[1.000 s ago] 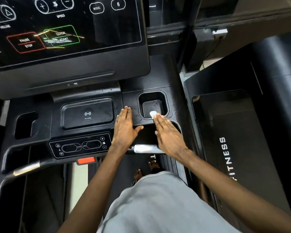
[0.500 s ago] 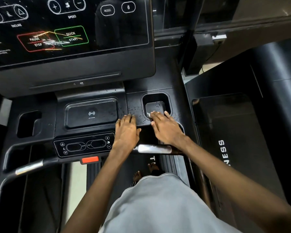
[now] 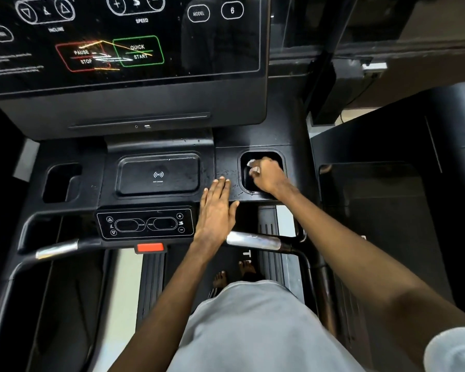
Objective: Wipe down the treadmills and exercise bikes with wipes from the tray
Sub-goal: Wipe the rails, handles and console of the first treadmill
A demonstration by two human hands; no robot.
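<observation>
treadmill console (image 3: 227,167) | left hand (image 3: 215,210) flat on it | wipe (image 3: 251,163) in cup well (image 3: 263,156) (right side)

R hand (image 3: 266,176) w/ wipe (image 3: 251,164) in cup holder (image 3: 243,181), L hand (image 3: 216,210) on console (image 3: 226,163) just left, screen (image 3: 118,49) behind

A white wipe (image 3: 253,167), a black treadmill console (image 3: 226,167) speckled with droplets, a red safety key (image 3: 150,247), a green-outlined start button (image 3: 138,51).

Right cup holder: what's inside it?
The right hand is in the cup holder, fingers curled round a white wipe. The hand hides most of the recess, so anything beneath it cannot be seen.
</observation>
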